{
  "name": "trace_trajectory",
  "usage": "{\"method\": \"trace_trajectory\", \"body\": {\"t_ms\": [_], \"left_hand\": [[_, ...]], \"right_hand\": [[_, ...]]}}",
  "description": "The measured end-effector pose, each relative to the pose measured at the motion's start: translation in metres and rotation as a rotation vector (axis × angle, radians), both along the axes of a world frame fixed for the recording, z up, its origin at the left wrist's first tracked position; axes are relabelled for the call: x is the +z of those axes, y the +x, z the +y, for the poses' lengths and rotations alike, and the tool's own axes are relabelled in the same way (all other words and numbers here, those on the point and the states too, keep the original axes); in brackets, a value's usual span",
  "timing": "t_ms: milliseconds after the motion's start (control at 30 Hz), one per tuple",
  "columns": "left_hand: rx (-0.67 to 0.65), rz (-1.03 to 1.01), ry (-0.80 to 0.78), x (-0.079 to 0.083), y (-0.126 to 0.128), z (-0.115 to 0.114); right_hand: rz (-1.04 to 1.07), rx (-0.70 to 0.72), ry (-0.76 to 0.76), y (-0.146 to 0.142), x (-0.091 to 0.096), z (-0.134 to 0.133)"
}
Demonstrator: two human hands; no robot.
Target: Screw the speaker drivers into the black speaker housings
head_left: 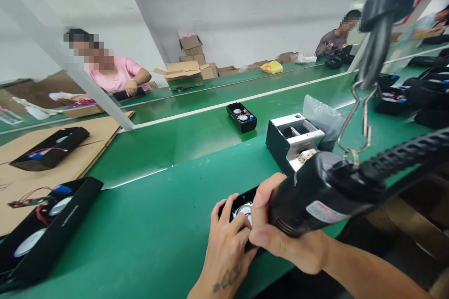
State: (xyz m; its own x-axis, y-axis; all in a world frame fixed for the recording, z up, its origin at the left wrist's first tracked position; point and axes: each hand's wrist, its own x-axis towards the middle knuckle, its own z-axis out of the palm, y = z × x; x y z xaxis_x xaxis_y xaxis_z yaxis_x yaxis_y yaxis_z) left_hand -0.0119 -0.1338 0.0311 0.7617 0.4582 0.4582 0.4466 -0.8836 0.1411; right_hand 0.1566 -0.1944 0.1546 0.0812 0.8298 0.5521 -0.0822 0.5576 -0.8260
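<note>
My right hand (298, 243) is wrapped round the front of a black electric screwdriver (319, 196), which hangs tilted from a metal hook (361, 121). Its tip is hidden behind my fingers. Under it lies a black speaker housing (249, 195) with a round silver speaker (244, 211), on the green bench top. My left hand (229, 231) grips this housing, with fingers bent over its near left side and close to the speaker. The two hands almost touch, and they cover much of the housing.
A screw feeder box (294, 138) stands just beyond my hands, beside a plastic bag (322, 117). Another open housing (242, 117) sits on the green conveyor belt (182, 135). At left are more housings (49, 233) and cardboard (87, 159). Several people work across the line.
</note>
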Motion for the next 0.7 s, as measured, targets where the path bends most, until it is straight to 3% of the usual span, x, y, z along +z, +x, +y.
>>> {"method": "trace_trajectory", "body": {"t_ms": [367, 533, 700], "left_hand": [[0.030, -0.052, -0.051, 0.007, 0.005, -0.003], [0.050, -0.099, -0.058, 0.010, 0.008, -0.004], [0.079, -0.200, -0.013, 0.001, 0.013, -0.003]], "right_hand": [[0.047, 0.033, -0.079, -0.012, -0.001, 0.015], [-0.124, 0.037, -0.078, -0.013, 0.000, 0.015], [-0.206, 0.094, -0.095, -0.012, 0.002, 0.014]]}}
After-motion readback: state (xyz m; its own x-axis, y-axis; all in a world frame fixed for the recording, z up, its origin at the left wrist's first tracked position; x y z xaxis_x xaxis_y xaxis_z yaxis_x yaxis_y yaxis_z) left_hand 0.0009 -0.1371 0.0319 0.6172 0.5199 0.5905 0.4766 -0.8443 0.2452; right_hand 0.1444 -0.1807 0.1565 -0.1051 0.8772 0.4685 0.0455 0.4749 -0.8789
